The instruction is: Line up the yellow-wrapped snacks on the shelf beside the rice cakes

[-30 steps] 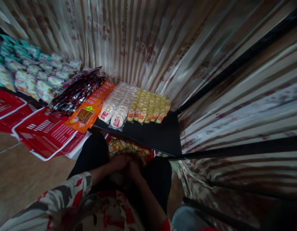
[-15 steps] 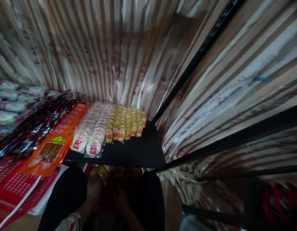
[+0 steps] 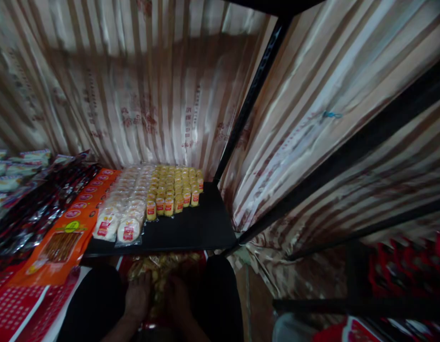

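Observation:
Between my knees a red-edged box holds many small yellow-wrapped snack packs. My left hand lies over the packs on the left, back up, its fingers stretched forward. My right hand is in deep shadow at the right side of the same packs; its fingers are too dark to make out. On the black shelf just ahead stand rows of yellow packaged snacks. Beside them lie rows of round white wrapped crackers.
Left of the crackers are an orange snack bag, dark shiny packs and white packs. A red basket is at lower left. Black rack posts and a striped curtain close in behind. Red packages sit right.
The view has turned to the right and tilted slightly up, so the shelf sits further left and lower. More yellow packs show between my hands, which remain at the box.

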Tool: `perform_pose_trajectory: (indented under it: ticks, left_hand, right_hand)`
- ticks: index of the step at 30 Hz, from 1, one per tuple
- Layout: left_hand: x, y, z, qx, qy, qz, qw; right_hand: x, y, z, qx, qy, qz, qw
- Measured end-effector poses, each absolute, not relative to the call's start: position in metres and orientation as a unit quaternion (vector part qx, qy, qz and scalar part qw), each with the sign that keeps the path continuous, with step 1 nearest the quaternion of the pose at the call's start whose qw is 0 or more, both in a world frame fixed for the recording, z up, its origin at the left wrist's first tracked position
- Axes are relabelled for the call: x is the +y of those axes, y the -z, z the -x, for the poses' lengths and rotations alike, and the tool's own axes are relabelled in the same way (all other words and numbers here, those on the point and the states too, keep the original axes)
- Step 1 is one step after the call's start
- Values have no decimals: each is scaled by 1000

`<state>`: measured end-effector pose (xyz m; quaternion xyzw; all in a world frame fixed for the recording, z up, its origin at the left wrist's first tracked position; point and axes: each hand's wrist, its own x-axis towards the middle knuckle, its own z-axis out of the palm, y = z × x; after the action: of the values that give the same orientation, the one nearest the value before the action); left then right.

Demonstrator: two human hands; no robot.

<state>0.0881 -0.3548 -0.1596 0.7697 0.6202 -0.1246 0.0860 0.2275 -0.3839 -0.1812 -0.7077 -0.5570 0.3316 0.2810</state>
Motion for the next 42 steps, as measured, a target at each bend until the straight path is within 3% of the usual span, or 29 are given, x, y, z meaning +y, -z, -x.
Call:
perform_pose_trajectory:
  ticks: [6, 13, 19, 25, 29, 37, 42]
  left_hand:
    - [-364, 127, -89, 546, 12, -815, 194]
    - [-366, 102, -90, 469, -183, -822, 265]
    - [-360, 96, -105, 540, -293, -732, 295]
    - [-347, 63, -135, 535, -337, -677, 376]
    - [-338, 44, -148, 521, -358, -673, 384]
    - [-323, 32, -176, 465, -334, -732, 369]
    - [-303, 30, -202, 477, -355, -714, 370]
  right_hand:
    - [-379, 165, -241, -548, -297, 700, 349]
    - [-383, 140, -252, -493, -564, 531, 396]
    - [-383, 129, -264, -323, -645, 528, 448]
    - [-371, 111, -277, -356, -616, 502, 492]
    - [-365, 96, -289, -437, -561, 513, 481]
    - [-356, 68, -309, -530, -344, 618, 467]
    - [-337, 62, -326, -475, -347, 640, 494]
